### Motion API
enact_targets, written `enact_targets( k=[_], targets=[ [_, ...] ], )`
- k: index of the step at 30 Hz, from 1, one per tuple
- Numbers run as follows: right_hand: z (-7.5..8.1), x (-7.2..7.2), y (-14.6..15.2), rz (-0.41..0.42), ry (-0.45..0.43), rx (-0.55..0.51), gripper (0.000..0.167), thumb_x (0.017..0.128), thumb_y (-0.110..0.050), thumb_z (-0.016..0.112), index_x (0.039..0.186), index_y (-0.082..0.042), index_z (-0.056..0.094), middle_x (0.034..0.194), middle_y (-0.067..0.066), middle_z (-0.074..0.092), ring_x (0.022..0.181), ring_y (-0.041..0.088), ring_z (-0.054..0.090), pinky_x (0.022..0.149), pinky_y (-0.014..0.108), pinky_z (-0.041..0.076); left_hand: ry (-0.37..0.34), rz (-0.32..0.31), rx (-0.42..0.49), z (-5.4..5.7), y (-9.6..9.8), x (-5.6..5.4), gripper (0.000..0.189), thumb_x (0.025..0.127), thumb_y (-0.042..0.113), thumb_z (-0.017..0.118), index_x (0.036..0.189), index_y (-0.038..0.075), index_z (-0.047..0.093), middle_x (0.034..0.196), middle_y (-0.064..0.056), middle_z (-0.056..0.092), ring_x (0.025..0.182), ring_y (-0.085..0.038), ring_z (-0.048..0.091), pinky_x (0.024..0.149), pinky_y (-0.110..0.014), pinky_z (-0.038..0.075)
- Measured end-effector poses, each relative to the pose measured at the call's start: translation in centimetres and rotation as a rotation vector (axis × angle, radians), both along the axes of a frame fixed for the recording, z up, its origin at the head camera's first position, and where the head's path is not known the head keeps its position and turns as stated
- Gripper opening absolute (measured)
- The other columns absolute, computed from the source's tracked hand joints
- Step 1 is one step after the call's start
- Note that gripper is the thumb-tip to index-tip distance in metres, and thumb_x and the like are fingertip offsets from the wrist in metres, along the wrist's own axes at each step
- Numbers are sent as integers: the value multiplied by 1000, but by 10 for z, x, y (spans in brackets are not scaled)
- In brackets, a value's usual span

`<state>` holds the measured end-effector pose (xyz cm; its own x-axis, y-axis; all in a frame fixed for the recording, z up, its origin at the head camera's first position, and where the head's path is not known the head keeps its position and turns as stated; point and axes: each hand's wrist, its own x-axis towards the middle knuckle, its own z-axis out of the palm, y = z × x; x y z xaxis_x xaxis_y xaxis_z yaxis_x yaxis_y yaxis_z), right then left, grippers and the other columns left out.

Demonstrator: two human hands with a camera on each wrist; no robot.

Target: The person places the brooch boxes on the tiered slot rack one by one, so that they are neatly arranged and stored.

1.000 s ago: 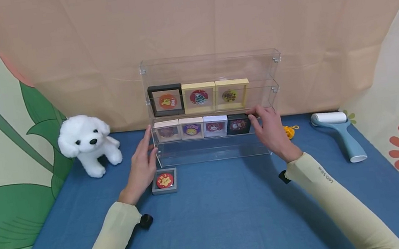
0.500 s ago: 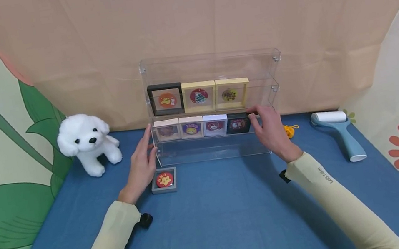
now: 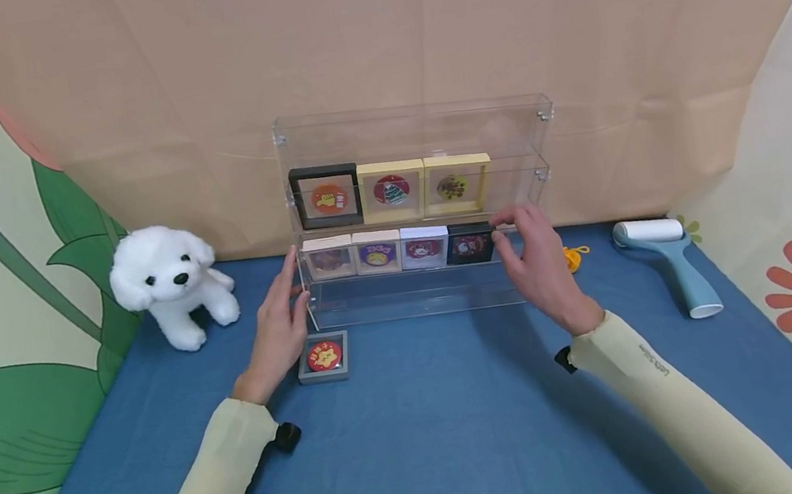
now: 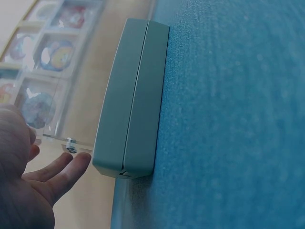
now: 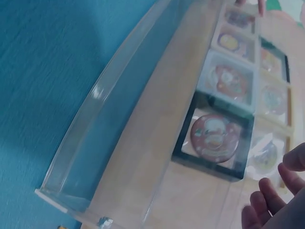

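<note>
A clear acrylic tiered stand (image 3: 433, 302) faces me, with small square display frames on two of its shelves. On the lower of these, a black frame (image 3: 471, 244) with a round badge ends the row at the right, after two pale frames and a white frame (image 3: 424, 247). My right hand (image 3: 538, 270) hovers just beside the black frame, its fingers loosely bent; the right wrist view shows a gap between fingers and frame (image 5: 214, 136). My left hand (image 3: 277, 329) lies along the stand's left side, fingers mostly straight. A grey frame (image 3: 324, 357) with a red badge lies on the table.
Higher on the stand are a black frame (image 3: 326, 198) and two cream frames (image 3: 392, 191). A white plush dog (image 3: 171, 285) stands at the left. To the right are a small orange-yellow item (image 3: 574, 258) and a blue-handled lint roller (image 3: 672, 261) on the blue cloth (image 3: 429, 443).
My right hand has drawn slightly right, away from the black frame. The left hand stays at the stand's side, and the head view has shifted a little.
</note>
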<state>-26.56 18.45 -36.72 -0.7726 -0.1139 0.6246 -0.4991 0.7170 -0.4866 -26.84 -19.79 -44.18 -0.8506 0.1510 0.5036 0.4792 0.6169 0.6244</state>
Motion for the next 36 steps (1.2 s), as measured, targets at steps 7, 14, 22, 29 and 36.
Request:
enact_targets(
  k=[7,14,22,29,36],
  targets=[
    [-2,17,-6,20,-74,6,19,102,-11,60,120,-4,60,115,12,57,94,24,54,74,40,51,-6,-2,1,0,-1,-1,84,102,-2,56,164,32,11,156,-19,38,117,-42,61,90,-55,55],
    [-11,33,-12,116,-180,33,18,101,-10,62,119,-5,61,103,5,63,88,17,57,67,35,52,-3,-1,1,-1,-1,-1,83,102,-2,56,164,31,12,155,-20,38,116,-43,61,88,-56,55],
    [-28,49,-24,182,-430,168,23,100,-13,65,122,-6,63,100,1,64,84,16,57,67,33,50,7,-11,7,-2,-1,-1,80,102,-1,55,164,28,13,155,-20,38,116,-43,61,87,-55,56],
    [-45,54,-31,258,-574,233,32,99,-16,65,127,-1,60,105,3,64,86,13,59,72,33,52,-5,-10,9,0,-1,0,80,103,1,55,164,30,12,156,-20,38,117,-43,61,88,-55,56],
    [-53,58,-41,302,-648,255,40,96,-17,71,130,0,58,110,7,63,86,17,59,72,35,52,-17,-7,5,-1,-1,0,82,103,2,56,164,32,11,157,-18,36,118,-42,61,90,-54,55]
  ],
)
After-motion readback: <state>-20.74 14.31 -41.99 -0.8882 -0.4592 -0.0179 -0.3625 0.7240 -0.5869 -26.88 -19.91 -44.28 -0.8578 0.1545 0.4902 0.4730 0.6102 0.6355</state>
